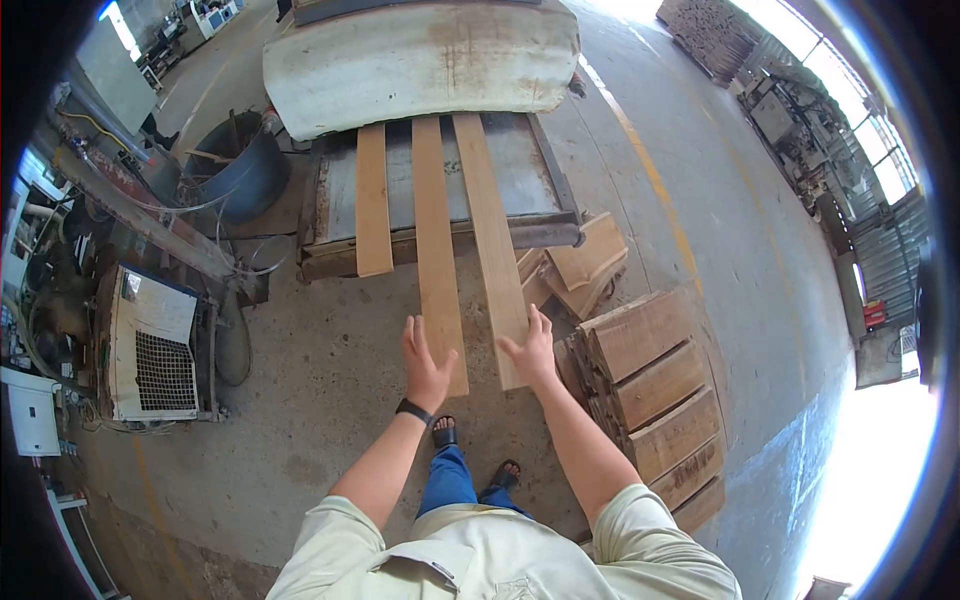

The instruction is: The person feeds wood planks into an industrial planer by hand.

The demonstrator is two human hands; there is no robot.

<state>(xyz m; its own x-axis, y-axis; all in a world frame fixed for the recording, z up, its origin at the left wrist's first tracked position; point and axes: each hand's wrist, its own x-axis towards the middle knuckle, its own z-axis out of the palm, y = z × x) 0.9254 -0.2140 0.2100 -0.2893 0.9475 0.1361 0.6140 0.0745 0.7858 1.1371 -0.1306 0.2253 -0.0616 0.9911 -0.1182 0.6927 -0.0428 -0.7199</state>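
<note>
Three long wooden planks stick out toward me from under the machine's white hood. My left hand is at the left edge of the middle plank, its fingers spread and its thumb over the top face. On the other side, my right hand is beside the near end of the right plank. Its thumb lies over that plank and its fingers stretch out along the right edge. Whether either palm presses on the wood cannot be made out. A shorter-looking left plank rests on the machine's metal bed, away from both hands.
Stacked boards lie on the floor close to my right arm, with loose wood pieces beyond them. A blue-grey bin stands left of the machine. Further left is a box with a black mesh panel. Yellow lines mark the floor.
</note>
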